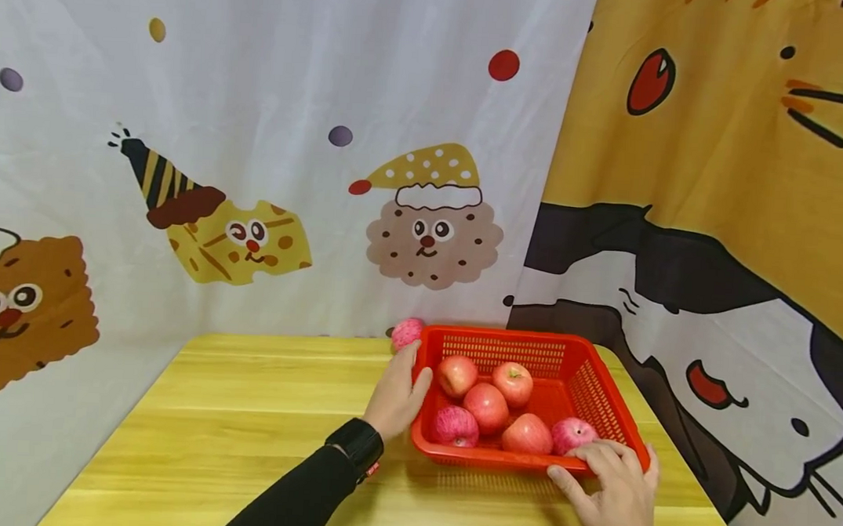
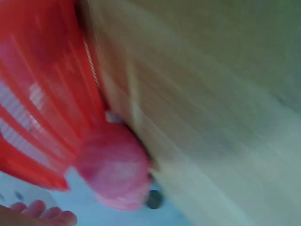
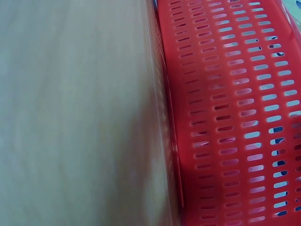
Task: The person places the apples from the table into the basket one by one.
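A red plastic basket (image 1: 526,458) sits on the table's right side, holding several apples (image 1: 486,408). Its slotted wall (image 3: 225,113) fills much of the right wrist view. Beside the basket's left rim is my left hand (image 1: 396,395), fingers extended and thumb apart. In the left wrist view, its fingertips (image 2: 40,211) show at the bottom left, off the basket. My right hand (image 1: 612,491) grips the front right corner, fingers over the rim and thumb outside. One pink apple (image 1: 407,334) lies outside, by the basket's back left corner; the left wrist view shows it blurred.
The light wooden table (image 1: 259,413) extends to the left of the basket. Behind its far edge hangs a pale printed curtain (image 1: 272,131). A yellow cloth with a cartoon animal (image 1: 715,166) hangs along the right side.
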Demonstrator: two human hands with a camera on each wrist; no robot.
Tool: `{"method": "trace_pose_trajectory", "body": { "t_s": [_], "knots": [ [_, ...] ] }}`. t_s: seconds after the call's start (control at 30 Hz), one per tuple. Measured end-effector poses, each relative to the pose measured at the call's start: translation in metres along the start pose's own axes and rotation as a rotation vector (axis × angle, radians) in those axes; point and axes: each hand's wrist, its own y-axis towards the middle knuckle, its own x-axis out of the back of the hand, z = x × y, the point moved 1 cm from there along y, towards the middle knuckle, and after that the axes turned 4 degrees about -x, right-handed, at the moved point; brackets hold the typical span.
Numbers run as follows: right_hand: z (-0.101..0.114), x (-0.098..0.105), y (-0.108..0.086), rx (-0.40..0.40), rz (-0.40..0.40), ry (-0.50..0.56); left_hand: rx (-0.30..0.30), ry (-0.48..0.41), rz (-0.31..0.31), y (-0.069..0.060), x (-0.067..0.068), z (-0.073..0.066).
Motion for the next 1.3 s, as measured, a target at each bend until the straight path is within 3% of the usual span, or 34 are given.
{"method": "trace_pose_trajectory", "body": {
  "t_s": [0.07, 0.13, 0.3, 0.43, 0.53, 0.6, 0.7, 0.97, 1.1, 1.17, 1.23, 1.3],
  "knots": [
    [-0.001, 0.000, 0.000, -0.007, 0.005, -0.008, 0.010, 0.016, -0.052, 0.010, 0.000, 0.010],
    [-0.001, 0.000, 0.000, -0.009, 0.010, -0.018, 0.010, 0.074, -0.046, 0.019, 0.000, 0.019],
    [-0.001, 0.000, 0.001, -0.014, 0.022, -0.032, -0.082, 0.288, 0.100, 0.033, -0.002, 0.035],
    [-0.002, 0.002, 0.001, -0.013, 0.009, -0.025, -0.150, 0.477, 0.247, 0.035, -0.009, 0.043],
    [-0.002, 0.002, 0.003, 0.001, -0.004, -0.013, -0.139, 0.562, 0.255, 0.032, -0.017, 0.049],
    [-0.002, 0.002, 0.003, 0.010, -0.010, -0.009, -0.082, 0.537, 0.221, 0.029, -0.020, 0.052],
    [-0.002, 0.001, 0.003, 0.014, -0.010, -0.008, -0.010, 0.422, 0.178, 0.019, -0.022, 0.054],
    [-0.001, 0.001, 0.001, 0.006, -0.006, -0.019, -0.078, 0.383, 0.236, -0.010, -0.009, 0.052],
    [0.000, 0.001, -0.001, -0.016, 0.017, -0.039, 0.018, 0.282, 0.254, -0.020, 0.004, 0.053],
    [0.001, 0.001, -0.002, -0.016, 0.024, -0.040, 0.097, 0.215, 0.201, -0.020, 0.014, 0.048],
    [0.002, 0.001, -0.001, -0.007, 0.016, -0.030, 0.155, 0.130, 0.109, -0.014, 0.026, 0.036],
    [0.001, 0.001, 0.000, -0.002, 0.006, -0.021, 0.146, 0.051, 0.014, -0.005, 0.037, 0.019]
  ]
}}
